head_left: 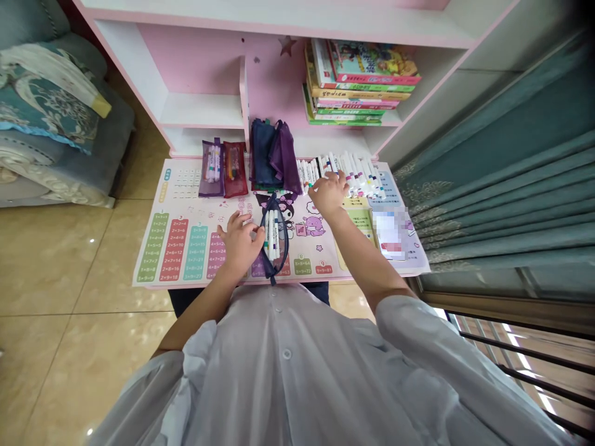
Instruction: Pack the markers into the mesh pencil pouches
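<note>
One open navy pouch (268, 269): lies on the printed desk mat (332, 251), near the person's grey shirt (253, 371), its mouth spread into a long oval.
White markers (273, 234): inside the navy pouch, side by side along its length, with coloured ends showing.
Left hand (240, 241): at the left edge of the navy pouch, thumb side against it, the other fingers fanned wide over the mat; whether the thumb pinches the edge, I cannot tell.
Right hand (329, 191): beyond the navy pouch and to its right, over the loose markers (360, 176), fingers bent in a narrow curl; whether a marker sits between the fingertips, I cannot tell.
Loose markers: beyond the navy pouch on its right, packed in a dense row, white barrels with coloured ends.
Dark blue pouch (263, 155) and limp purple pouch (286, 161): straight beyond the navy pouch, overlapping each other.
Filled purple pouch (211, 170) and red pouch (235, 170): beyond the navy pouch on its left, next to each other, contents showing through.
Pale rectangular object (389, 234): well to the right of the navy pouch, partly pixelated.
Books (357, 80): stacked on the pink-and-white shelf (199, 108), far beyond the navy pouch.
</note>
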Demonstrator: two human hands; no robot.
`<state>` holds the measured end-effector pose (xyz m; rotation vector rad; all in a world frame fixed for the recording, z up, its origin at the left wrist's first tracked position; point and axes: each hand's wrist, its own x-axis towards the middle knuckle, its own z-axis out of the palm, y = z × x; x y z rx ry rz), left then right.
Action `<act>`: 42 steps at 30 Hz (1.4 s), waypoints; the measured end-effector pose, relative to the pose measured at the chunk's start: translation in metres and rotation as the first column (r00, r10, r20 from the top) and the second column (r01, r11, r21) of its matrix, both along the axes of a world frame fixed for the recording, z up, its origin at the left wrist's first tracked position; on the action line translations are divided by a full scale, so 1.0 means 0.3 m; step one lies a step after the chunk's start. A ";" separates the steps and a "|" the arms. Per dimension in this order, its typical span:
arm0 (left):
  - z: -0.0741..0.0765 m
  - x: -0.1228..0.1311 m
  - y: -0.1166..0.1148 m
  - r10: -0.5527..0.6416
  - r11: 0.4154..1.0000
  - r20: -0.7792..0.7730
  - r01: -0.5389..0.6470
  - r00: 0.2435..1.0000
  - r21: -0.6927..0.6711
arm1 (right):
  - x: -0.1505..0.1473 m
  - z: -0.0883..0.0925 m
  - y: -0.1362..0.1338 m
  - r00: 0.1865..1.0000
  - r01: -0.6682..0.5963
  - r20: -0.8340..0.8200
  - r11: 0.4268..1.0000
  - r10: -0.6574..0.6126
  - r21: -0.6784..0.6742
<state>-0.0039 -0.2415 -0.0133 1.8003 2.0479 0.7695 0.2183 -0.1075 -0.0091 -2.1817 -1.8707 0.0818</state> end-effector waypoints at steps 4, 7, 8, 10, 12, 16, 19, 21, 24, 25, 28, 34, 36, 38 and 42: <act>0.005 -0.004 -0.001 0.000 1.000 0.007 0.000 1.000 -0.014 | 0.003 -0.032 0.104 0.993 0.015 0.122 0.992 0.001 -0.126; 0.005 -0.007 0.000 0.003 1.000 0.002 -0.002 1.000 -0.020 | -0.008 -0.040 0.145 0.982 0.022 0.190 0.982 0.015 -0.190; 0.004 -0.008 0.000 0.002 1.000 -0.002 -0.002 1.000 -0.020 | -0.013 -0.040 0.154 0.979 0.032 0.206 0.979 0.010 -0.202; -0.001 -0.010 0.002 -0.001 1.000 -0.011 0.001 1.000 -0.018 | -0.022 -0.038 0.169 0.972 0.057 0.237 0.973 -0.003 -0.224; -0.007 -0.012 0.003 -0.005 1.000 -0.016 0.005 1.000 -0.012 | -0.032 -0.038 0.182 0.963 0.078 0.271 0.967 -0.010 -0.243; -0.008 -0.011 0.003 -0.001 1.000 -0.009 0.001 1.000 -0.014 | -0.047 -0.044 0.204 0.950 0.093 0.313 0.961 -0.007 -0.260; 0.000 -0.009 0.002 0.000 1.000 0.000 0.000 1.000 -0.023 | -0.054 -0.045 0.215 0.948 0.107 0.318 0.956 -0.016 -0.272; 0.007 -0.008 0.002 -0.001 1.000 0.002 0.001 1.000 -0.027 | -0.056 -0.043 0.221 0.953 0.111 0.302 0.956 -0.024 -0.272; 0.014 -0.007 0.001 0.001 1.000 0.000 -0.001 1.000 -0.031 | -0.054 -0.035 0.226 0.967 0.100 0.254 0.961 -0.032 -0.259; 0.015 -0.007 0.001 0.002 1.000 0.000 -0.002 1.000 -0.031 | -0.052 -0.031 0.226 0.970 0.098 0.240 0.961 -0.034 -0.259; 0.016 -0.007 0.002 0.002 1.000 0.006 -0.002 1.000 -0.028 | -0.042 -0.010 0.215 0.977 0.099 0.209 0.955 -0.040 -0.279; 0.005 -0.008 0.004 -0.006 1.000 -0.006 0.006 1.000 -0.013 | -0.018 0.065 0.067 0.997 0.066 0.050 0.992 -0.061 -0.107; 0.005 -0.006 0.004 -0.011 1.000 -0.008 0.011 1.000 -0.013 | -0.015 0.089 -0.017 0.999 0.038 -0.018 0.999 -0.038 -0.009; 0.006 -0.003 0.004 -0.014 1.000 -0.009 0.014 1.000 -0.011 | -0.016 0.108 -0.107 0.996 0.022 -0.092 0.997 -0.015 0.070; 0.005 0.003 0.003 -0.013 1.000 -0.013 0.013 1.000 0.002 | -0.037 0.127 -0.284 0.966 -0.070 -0.233 0.982 0.111 0.178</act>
